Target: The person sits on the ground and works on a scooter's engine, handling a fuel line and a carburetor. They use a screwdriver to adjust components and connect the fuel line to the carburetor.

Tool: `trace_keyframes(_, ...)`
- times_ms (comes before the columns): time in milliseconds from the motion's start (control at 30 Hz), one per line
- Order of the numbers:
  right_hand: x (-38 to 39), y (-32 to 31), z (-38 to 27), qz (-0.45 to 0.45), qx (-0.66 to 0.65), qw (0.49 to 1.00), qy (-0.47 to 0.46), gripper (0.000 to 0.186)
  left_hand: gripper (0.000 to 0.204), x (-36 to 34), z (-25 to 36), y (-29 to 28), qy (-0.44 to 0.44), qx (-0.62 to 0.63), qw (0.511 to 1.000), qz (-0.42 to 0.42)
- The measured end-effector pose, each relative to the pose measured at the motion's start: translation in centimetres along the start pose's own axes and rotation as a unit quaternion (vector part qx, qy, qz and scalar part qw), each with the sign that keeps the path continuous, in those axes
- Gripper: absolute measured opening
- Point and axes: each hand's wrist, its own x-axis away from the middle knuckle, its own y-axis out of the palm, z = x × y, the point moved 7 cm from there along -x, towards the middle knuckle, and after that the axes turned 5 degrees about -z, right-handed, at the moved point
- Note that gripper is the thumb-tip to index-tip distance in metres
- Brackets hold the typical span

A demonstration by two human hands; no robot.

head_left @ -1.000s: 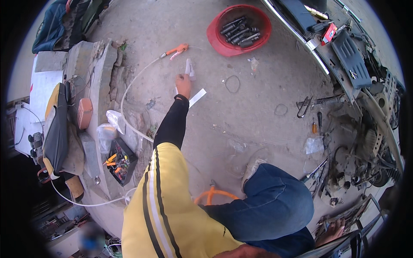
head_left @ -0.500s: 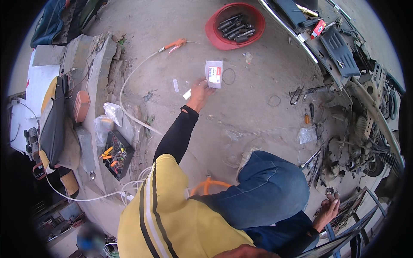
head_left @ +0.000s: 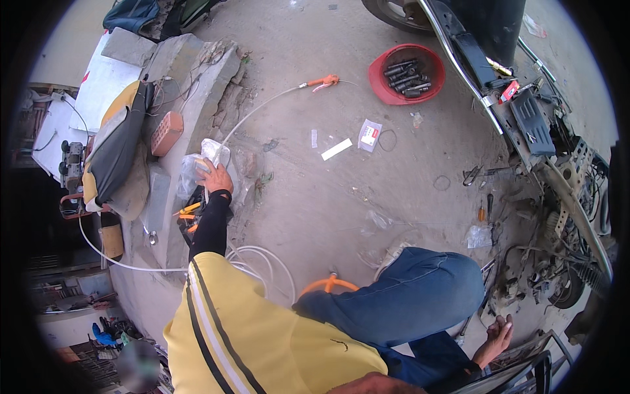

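My left hand (head_left: 215,176), fingers open, reaches onto a clear plastic bag (head_left: 189,173) and a white packet (head_left: 215,150) on the left ledge. Beneath it, a dark tray (head_left: 191,209) of orange-handled tools is partly hidden by my black sleeve. My right hand (head_left: 495,339) is at lower right beside my bent knee, fingers loosely curled and apart, with nothing clearly visible in them. On the ground above centre lie a labelled bag (head_left: 369,134), a white strip (head_left: 336,149) and an orange air gun (head_left: 326,83) on a pale hose (head_left: 262,105).
A red helmet (head_left: 383,92) holds several dark sockets. A dismantled vehicle frame (head_left: 568,197) and parts line the right side, with screwdrivers (head_left: 482,210) nearby. A brick (head_left: 167,132) and a padded seat (head_left: 122,157) sit on the left ledge. An orange stand (head_left: 332,283) is below.
My left hand has left the labelled bag on the ground and moved left onto the bags on the ledge. The right hand has risen into fuller view. The camera view has shifted.
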Motion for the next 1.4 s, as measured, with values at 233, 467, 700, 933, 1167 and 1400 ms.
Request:
trace_keyframes(233, -0.4, 1.1, -1.0, -0.032, -0.049, 0.998, -0.024, 0.051, 0.024, -1.9, -8.4, -2.0, -0.018, 0.588, 0.800, 0.118)
trace_keyframes(467, 0.7, 1.1, -2.1, -0.051, -0.097, 0.992, -0.055, 0.049, 0.018, -1.2, -17.5, -10.5, -0.042, 0.724, 0.623, 0.293)
trace_keyframes(700, 0.5, 0.3, -1.7, -0.066, -0.141, 0.986, -0.062, 0.048, 0.025, 3.5, -19.1, -23.8, 0.097, 0.769, 0.577, 0.257)
trace_keyframes(933, 2.5, 1.0, -5.4, -0.061, -0.139, 0.982, -0.114, 0.043, 0.051, 12.4, -6.1, -26.6, 0.226, 0.834, 0.487, -0.126)
trace_keyframes(1167, 6.4, 3.3, -10.4, -0.091, -0.130, 0.970, -0.183, 0.046, 0.021, 19.9, 5.3, -28.3, 0.425, 0.621, 0.658, 0.024)
trace_keyframes(1400, 14.3, 14.4, -20.5, -0.216, -0.063, 0.937, -0.269, 0.047, 0.021, 32.1, 6.7, -31.5, 0.549, 0.525, 0.649, 0.049)
